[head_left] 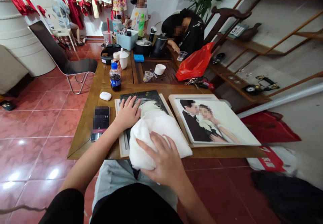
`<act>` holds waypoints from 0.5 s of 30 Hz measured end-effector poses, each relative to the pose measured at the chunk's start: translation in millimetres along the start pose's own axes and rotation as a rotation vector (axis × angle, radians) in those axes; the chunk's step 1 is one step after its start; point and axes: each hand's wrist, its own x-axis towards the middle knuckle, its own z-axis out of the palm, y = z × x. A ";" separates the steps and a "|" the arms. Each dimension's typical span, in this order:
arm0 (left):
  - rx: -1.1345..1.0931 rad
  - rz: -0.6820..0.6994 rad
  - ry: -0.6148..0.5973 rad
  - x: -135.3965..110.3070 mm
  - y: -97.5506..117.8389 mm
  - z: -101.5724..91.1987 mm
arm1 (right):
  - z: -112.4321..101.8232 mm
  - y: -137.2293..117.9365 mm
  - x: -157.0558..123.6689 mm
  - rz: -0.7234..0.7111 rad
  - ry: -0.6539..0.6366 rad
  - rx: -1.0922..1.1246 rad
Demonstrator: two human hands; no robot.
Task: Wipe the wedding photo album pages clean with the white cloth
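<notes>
My right hand (165,158) grips a bunched white cloth (174,133) at the table's near edge. The cloth lies over the lower part of a dark photo print (161,98), hiding much of it. My left hand (128,111) rests flat on the print's upper left, fingers spread. Under the print is a pale frame (117,116), its left side showing. To the right, a wedding photo panel (237,123) lies on a second pale frame (174,99), its right corner reaching past that frame.
On the wooden table (83,129) are a phone (101,119), a white earbud case (105,96), a cola bottle (115,77), a white cup (159,69), a red plastic bag (195,64) and keys (194,82). A person (188,32) leans on the far end. A black chair (65,59) stands left.
</notes>
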 end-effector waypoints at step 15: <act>-0.009 0.010 0.017 -0.4 -0.3 1.1 | -3.6 17.6 -6.7 0.121 0.062 -0.101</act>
